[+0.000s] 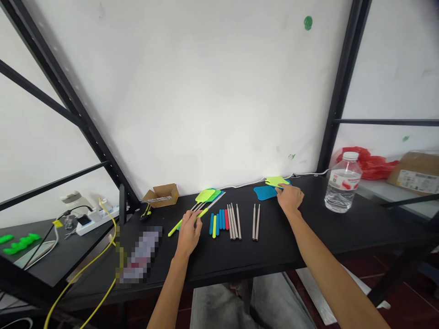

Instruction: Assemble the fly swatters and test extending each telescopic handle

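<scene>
My left hand [189, 230] is closed around a yellow-green handle [175, 227] with a thin metal rod [216, 200] reaching out past my fingers. Behind it lie assembled-looking fly swatters with yellow-green heads [205, 195] and blue ones below. My right hand [290, 197] pinches the edge of a yellow-green fly swatter head [277, 181] at the top of a small pile. A blue head [265, 193] pokes out beneath. Between my hands lie several blue handles [220, 219], a yellow-green handle [214, 226], a red handle [227, 220] and grey metal rods [234, 223].
A small open cardboard box [162, 195] stands at the back left of the black table [219, 262]. A water bottle [343, 183] stands at the right. Yellow cable [87, 267] and a power strip [98, 222] are on the left; a black metal post [344, 87] rises behind the right side.
</scene>
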`<state>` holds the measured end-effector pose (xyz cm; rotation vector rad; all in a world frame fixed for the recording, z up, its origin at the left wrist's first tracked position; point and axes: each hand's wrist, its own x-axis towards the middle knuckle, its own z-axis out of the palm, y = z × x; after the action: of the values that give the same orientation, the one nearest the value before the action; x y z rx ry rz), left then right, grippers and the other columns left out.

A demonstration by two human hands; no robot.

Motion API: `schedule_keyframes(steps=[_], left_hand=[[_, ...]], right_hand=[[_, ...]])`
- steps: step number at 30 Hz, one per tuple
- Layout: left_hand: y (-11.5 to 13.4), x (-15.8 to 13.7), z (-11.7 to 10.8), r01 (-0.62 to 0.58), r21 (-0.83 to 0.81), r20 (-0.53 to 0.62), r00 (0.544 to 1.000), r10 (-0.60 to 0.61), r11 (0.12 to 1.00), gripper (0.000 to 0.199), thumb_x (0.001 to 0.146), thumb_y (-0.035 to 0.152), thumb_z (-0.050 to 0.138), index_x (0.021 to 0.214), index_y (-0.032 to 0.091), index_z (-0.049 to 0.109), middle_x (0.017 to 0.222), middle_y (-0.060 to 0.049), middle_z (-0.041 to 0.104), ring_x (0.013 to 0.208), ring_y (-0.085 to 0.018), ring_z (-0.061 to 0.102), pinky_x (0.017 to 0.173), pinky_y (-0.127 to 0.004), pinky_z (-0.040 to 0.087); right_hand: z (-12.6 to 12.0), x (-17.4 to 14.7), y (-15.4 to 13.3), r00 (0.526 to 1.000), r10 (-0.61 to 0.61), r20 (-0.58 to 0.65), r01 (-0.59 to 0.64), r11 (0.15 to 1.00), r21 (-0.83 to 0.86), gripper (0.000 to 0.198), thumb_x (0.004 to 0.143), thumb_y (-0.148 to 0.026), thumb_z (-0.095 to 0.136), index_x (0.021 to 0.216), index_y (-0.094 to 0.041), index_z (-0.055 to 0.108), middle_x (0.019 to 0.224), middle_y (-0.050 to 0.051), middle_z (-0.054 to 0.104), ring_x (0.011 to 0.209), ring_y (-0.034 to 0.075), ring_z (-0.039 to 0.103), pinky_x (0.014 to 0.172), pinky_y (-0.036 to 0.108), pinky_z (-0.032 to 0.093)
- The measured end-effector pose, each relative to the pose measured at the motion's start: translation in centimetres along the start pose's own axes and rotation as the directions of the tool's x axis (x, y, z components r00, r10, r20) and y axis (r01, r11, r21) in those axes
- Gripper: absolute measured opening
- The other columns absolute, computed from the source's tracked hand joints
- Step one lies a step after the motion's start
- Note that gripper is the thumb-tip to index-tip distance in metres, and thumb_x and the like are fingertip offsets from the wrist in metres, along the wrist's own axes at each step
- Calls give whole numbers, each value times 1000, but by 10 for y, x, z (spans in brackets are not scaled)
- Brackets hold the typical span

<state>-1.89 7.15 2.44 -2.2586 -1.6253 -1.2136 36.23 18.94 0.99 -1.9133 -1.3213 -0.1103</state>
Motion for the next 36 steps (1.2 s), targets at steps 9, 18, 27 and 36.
schedule_keyframes(steps=[9,18,27,36], left_hand=[[-1,0,0,15,-29,32,999,-14,999,32,95,24,36,119,19,58,95,-6,53,90,-22,54,80,-33,44],[-3,0,2,1,-34,13,1000,-1,999,32,94,23,37,117,19,59,95,-6,54,91,-22,55,82,-34,43],[-1,0,0,0,-41,13,1000,0,999,32,94,24,38,117,20,60,93,-5,53,90,-22,55,80,-33,44],[1,0,0,-19,-105,21,1000,21,994,31,94,24,38,116,22,61,95,-6,52,89,-22,55,79,-34,45]], right_hand=[[0,1,-5,998,1,63,3,998,-67,26,78,-43,69,96,-24,72,102,11,66,98,32,53,78,41,38],[2,-2,-7,974,-108,201,122,991,-60,35,71,-44,75,98,-22,72,101,14,66,99,36,52,75,42,41],[-6,-9,-29,937,-298,-185,350,822,449,35,93,-46,41,100,-19,62,86,8,66,77,25,56,72,34,40],[9,-38,-64,905,-418,76,212,600,772,31,89,-49,42,89,-21,54,72,1,55,66,19,50,62,29,38]])
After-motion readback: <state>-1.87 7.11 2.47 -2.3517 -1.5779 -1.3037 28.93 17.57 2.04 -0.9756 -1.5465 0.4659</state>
